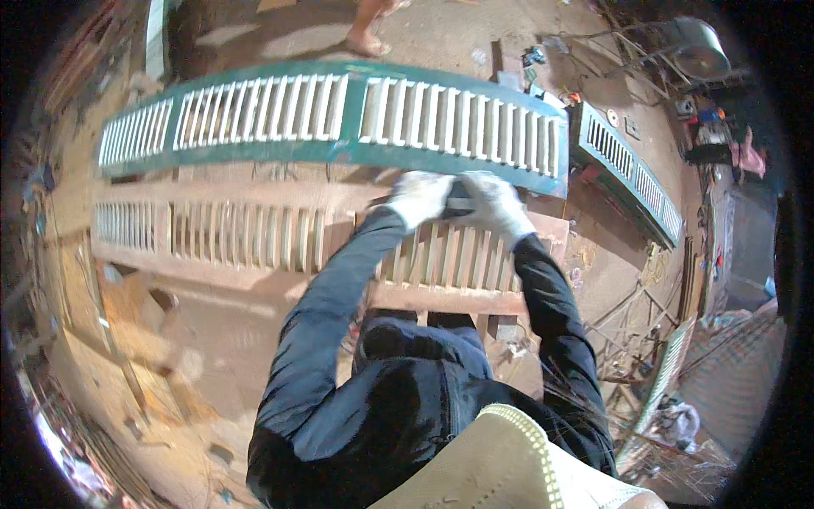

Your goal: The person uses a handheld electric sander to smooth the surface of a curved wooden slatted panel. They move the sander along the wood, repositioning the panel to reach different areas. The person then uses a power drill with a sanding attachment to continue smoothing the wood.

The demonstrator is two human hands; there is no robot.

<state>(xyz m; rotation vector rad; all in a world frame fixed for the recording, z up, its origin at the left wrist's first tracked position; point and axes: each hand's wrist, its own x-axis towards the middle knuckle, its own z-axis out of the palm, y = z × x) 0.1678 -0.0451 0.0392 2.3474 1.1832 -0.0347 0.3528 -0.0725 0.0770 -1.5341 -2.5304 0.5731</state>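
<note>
My left hand point(423, 198), in a white glove, is closed around the left side of a dark, block-like tool point(459, 200). From the other side my right hand point(495, 204), gloved in white too, grips the same tool. Most of the tool is hidden by the gloves, so its exact kind cannot be told. Both hands are over the far edge of a bare reddish-brown louvered shutter panel point(449, 299) lying in front of me. Just beyond them lies a green-framed louvered shutter panel point(354, 119) with whitish slats; I cannot tell whether the tool touches either panel.
A smaller louvered panel point(632, 174) lies at the right, with small tools and clutter near it. Farther off is a wheelbarrow-like cart point(699, 49). Another person's foot point(368, 44) stands beyond the green panel. Wooden boards point(127, 365) lie at the left.
</note>
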